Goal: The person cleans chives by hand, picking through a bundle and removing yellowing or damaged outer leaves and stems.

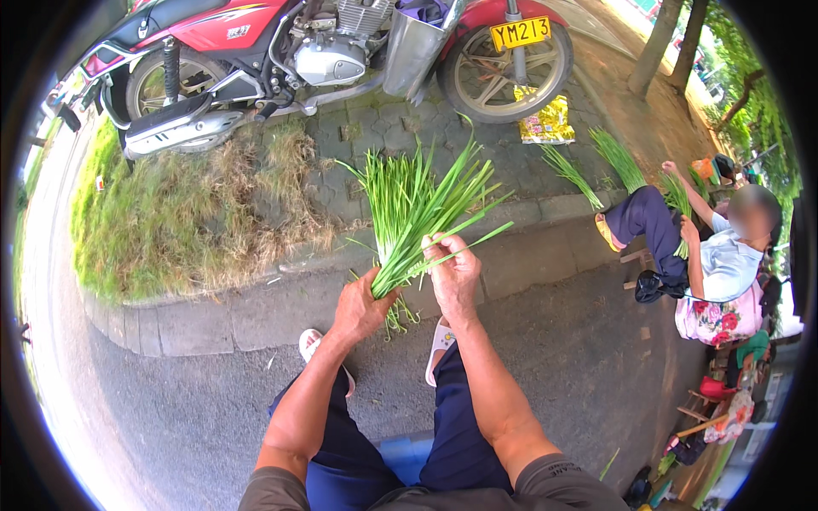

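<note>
My left hand (pixel 363 308) is closed around the lower ends of a bunch of long green leafy stalks (pixel 427 220), perhaps Chinese chives, which fans out upward. Beside it, my right hand (pixel 455 271) pinches one or a few blades at the right side of the bunch between thumb and fingers. Behind the bunch, another pile of the same greens (pixel 393 204) seems to lie on the kerb; where the two part cannot be told. Thin trimmings (pixel 399 316) show just below my left hand.
A red motorcycle (pixel 220 29) stands on the paving beyond the stone kerb (pixel 255 316). Dry grass (pixel 211 211) grows at the left. Loose greens (pixel 571 174) and a gold packet (pixel 548 121) lie to the right. A seated person (pixel 728 255) there holds similar greens.
</note>
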The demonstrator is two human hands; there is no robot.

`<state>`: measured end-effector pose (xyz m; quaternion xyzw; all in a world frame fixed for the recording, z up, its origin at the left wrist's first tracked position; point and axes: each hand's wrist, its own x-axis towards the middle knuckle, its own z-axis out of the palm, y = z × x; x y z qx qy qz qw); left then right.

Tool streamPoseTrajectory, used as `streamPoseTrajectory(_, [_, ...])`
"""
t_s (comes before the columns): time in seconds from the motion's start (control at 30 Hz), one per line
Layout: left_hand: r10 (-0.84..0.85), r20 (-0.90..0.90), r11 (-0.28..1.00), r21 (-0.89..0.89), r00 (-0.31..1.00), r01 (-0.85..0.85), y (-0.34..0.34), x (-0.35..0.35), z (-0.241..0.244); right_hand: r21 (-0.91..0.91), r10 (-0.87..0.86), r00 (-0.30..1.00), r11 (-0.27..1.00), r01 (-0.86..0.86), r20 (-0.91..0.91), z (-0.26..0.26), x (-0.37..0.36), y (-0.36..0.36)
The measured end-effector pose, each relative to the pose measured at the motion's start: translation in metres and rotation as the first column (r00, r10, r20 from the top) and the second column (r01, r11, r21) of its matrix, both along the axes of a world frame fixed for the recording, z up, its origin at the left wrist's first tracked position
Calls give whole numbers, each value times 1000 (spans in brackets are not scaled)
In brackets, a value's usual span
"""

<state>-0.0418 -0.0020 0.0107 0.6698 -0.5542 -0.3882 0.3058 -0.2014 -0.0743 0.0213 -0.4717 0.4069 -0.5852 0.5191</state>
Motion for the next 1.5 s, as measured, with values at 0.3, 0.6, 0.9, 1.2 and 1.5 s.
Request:
streamPoseTrajectory(0.3, [9,-84,999,33,996,-6,0,12,9,113,23,996,993,-14,-86,5,-2,2])
streamPoseTrajectory(0.6, [-10,-180,998,59,984,21,-1,23,22,118,113,982,988,-96,-152,1,-11,-2])
streamPoseTrajectory(0.9, [110,-461,993,79,880,-83,4,42,24,0,-136,919,989,146,-369,-32,-52,-29])
streamPoseTrajectory(1.2, [171,-806,972,231,567,35,11,57,38,329,494,374,844,-424,-785,2,-30,3])
streamPoseTrajectory(1.5, [184,-858,957,267,480,111,11,51,43,281,479,378,836,-471,-792,3,-22,4])
